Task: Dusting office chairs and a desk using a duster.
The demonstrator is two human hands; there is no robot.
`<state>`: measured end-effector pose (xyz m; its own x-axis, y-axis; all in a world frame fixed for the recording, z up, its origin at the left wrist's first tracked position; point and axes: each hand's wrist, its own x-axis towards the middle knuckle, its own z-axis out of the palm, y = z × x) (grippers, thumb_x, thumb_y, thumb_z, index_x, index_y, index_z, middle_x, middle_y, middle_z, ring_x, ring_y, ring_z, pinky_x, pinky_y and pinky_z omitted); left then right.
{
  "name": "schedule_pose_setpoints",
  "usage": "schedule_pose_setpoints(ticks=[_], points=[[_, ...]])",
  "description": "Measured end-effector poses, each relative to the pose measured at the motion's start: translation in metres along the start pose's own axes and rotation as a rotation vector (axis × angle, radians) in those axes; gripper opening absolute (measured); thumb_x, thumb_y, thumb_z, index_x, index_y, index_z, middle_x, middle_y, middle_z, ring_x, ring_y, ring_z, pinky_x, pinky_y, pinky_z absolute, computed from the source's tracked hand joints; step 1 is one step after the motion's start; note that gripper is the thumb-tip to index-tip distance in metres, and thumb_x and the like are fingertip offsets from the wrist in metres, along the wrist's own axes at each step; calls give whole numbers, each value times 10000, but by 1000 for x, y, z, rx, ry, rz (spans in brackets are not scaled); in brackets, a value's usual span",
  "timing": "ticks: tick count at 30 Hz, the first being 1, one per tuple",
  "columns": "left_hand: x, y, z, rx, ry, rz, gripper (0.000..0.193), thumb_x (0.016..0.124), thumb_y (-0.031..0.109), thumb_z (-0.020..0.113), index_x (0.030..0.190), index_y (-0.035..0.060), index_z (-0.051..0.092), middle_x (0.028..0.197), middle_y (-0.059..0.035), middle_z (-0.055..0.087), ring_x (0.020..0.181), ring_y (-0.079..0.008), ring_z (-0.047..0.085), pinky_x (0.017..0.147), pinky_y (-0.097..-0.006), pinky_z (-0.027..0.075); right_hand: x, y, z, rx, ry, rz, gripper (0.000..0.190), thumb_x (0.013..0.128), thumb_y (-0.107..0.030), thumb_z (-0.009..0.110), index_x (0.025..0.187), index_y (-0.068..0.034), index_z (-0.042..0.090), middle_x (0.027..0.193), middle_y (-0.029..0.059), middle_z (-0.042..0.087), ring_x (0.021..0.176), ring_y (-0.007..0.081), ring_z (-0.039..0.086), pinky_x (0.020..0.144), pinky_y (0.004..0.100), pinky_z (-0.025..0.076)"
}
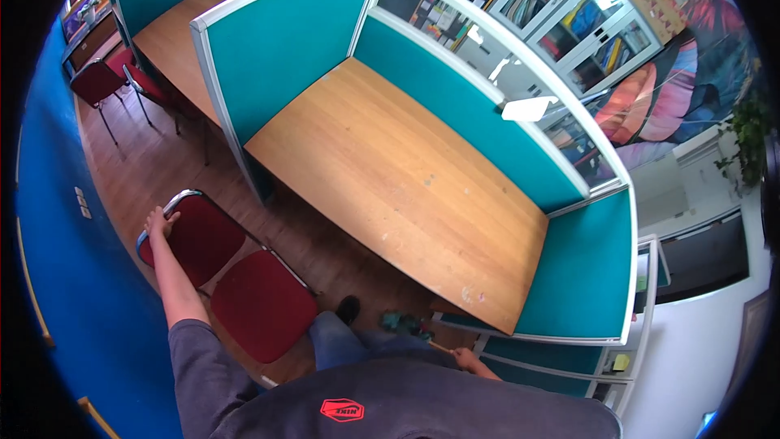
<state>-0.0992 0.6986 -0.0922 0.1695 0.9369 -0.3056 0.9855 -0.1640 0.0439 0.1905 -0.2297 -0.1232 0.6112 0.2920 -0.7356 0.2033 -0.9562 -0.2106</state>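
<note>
My left hand (159, 224) grips the metal frame at the top of the backrest of a red cushioned chair (265, 305), at the lower left. My right hand (467, 358) is low at my right side, closed around a thin wooden stick. At the stick's other end, close to my legs, is a blurred bundle of green strips or cloth (403, 323), perhaps a duster; its exact kind cannot be told. A wooden desk (396, 189) with some pale marks stands before me, between teal partition panels (292, 49).
A blue wall (73, 292) runs along the left. More red chairs (97, 82) stand by another desk (177, 42) at the upper left. Glass-fronted cabinets (563, 18) and a painted wall lie beyond the partition. The partition's end post (228, 116) stands by the wooden floor.
</note>
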Motion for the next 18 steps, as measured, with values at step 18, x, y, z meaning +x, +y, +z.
schedule_pose_setpoints(ticks=[18], points=[[9, -41, 13, -37, 247, -129, 668, 772, 659, 615, 1145, 109, 554, 1229, -163, 581, 1188, -357, 514, 975, -510, 391, -12, 72, -52, -166, -253, 108, 516, 957, -456, 431, 857, -23, 694, 807, 209, 671, 796, 350, 655, 735, 444, 486]])
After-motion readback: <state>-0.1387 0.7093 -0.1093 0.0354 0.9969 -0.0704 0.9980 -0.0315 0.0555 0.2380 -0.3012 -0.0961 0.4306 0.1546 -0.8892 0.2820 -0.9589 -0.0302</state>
